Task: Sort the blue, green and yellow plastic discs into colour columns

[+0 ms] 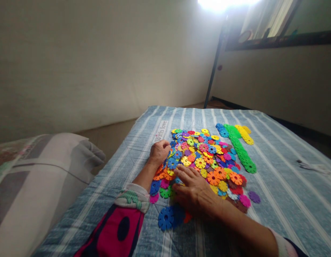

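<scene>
A heap of flat, flower-shaped plastic discs (208, 157) in many colours lies on a blue striped bed cover (283, 185). My left hand (159, 152) rests curled at the heap's left edge, fingers bent onto the discs; what it grips, if anything, is hidden. My right hand (194, 187) lies flat on the near part of the heap, fingers stretched toward the left. A blue disc (165, 218) lies loose just in front of my right hand. Joined rows of green (241, 150), yellow (244, 134) and blue (222, 130) discs lie at the heap's far right.
A grey and white pillow (34, 178) sits at the left beside the bed. Bare walls stand behind, with a dark pole (214, 71) in the corner and a window ledge (283, 41) at the upper right. A purple disc (254, 197) lies apart at the right.
</scene>
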### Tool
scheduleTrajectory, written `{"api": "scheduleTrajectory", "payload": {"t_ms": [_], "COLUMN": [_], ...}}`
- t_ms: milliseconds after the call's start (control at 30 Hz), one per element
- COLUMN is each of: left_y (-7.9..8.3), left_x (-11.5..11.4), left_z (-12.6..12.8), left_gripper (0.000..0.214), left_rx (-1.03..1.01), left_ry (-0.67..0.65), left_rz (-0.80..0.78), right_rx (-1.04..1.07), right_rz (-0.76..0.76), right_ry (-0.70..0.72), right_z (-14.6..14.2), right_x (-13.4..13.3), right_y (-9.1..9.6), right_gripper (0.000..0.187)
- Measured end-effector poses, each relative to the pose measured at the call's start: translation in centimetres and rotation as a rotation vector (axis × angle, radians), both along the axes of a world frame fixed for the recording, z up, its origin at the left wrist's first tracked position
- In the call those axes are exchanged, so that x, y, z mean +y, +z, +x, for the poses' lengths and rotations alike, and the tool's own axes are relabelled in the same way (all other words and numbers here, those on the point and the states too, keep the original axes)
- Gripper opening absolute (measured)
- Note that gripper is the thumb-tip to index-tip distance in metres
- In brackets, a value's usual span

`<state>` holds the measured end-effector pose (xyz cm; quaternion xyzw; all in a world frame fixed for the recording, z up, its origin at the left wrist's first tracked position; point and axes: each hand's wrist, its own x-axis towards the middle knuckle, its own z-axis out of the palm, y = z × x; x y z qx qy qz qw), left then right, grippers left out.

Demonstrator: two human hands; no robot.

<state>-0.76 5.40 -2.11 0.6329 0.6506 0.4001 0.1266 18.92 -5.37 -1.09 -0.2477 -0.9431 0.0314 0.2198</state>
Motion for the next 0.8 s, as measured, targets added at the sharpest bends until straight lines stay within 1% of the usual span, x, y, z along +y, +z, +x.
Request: {"api": "scheduleTrajectory", "payload": {"t_ms": [100,233,333,500,633,800], "left_y": [-0.1,-0.1,0.1,0.4,0.3,0.5], "left_x": [0.0,0.1,0.1,0.1,0.3,0.4], "left_z": [0.0,-0.1,-0.1,-0.1,-0.1,-0.2], "left_gripper": [0.015,0.015,0.016,0.018,0.019,0.021], "left_rx": [0.0,0.005,0.011,0.015,0.024,0.036], "left_ry": [0.0,0.008,0.007,0.002,0.022,0.013], "left_rz": [0.002,0.004,0.007,0.004,-0.011,-0.019], "right_rx": [-0.011,-0.037,-0.074,-0.13,-0.124,-0.105], "right_rz": [-0.015,-0.018,-0.028,-0.052,-0.021,0.026], "right_ry": [-0.008,-0.045,-0.028,-0.018,-0.008,0.017], "right_z": [-0.5,-1.6,-2.5,-3.4,-3.6,-3.8], "right_x": [-0.2,-0.4,-0.7,-1.3,-1.5,-1.5], "right_y": [0.0,-0.1,0.2,0.8,0.9,0.7], "right_gripper": [0.02,0.029,0.033,0.025,0.02,0.021]}}
